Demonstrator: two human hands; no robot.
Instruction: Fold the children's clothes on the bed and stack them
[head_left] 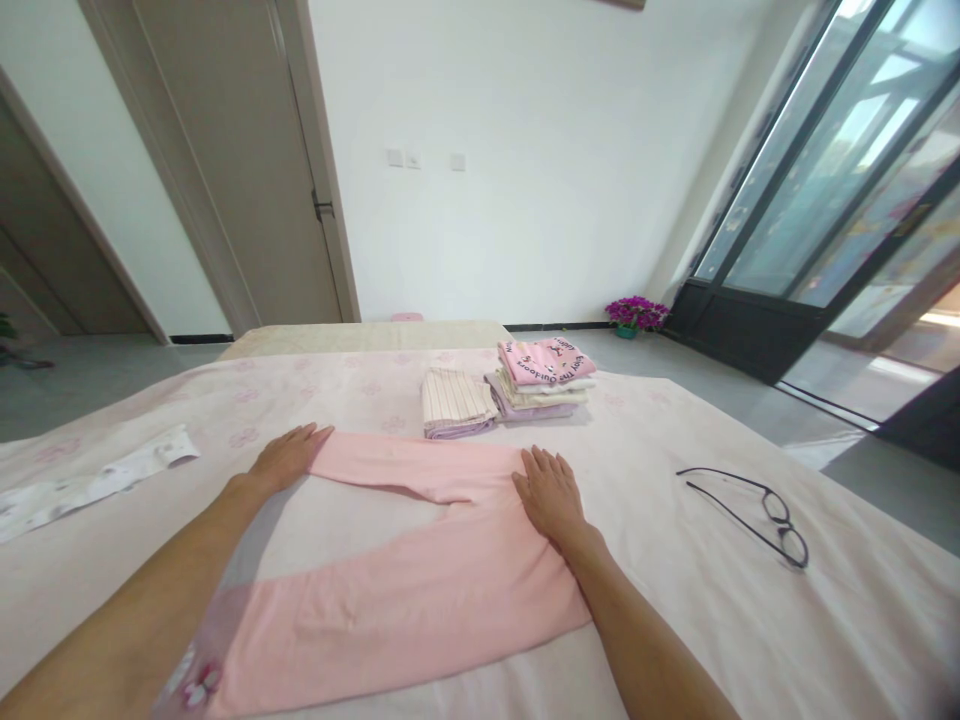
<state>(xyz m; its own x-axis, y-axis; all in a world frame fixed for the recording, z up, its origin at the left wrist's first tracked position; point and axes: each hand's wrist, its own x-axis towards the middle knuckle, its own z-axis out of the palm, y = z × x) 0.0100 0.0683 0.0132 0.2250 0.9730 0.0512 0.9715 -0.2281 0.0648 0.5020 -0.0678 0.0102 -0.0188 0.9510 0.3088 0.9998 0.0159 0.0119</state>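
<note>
Pink trousers (420,590) lie spread on the pale bedcover, legs pointing left and the waist at the right. My left hand (289,455) rests on the cuff of the far leg, fingers extended and pointing right. On the waist's far corner lies my right hand (551,492), flat with its fingers spread. Both hands press down from above. The near leg's cuff, partly shaded by my left forearm, bears a small red and white decoration (201,686).
Beyond the trousers are striped folded clothes (456,400) and a folded stack topped by a pink printed garment (546,362). Black-framed glasses (780,522) lie at the right. A white patterned cloth (97,482) is at the left.
</note>
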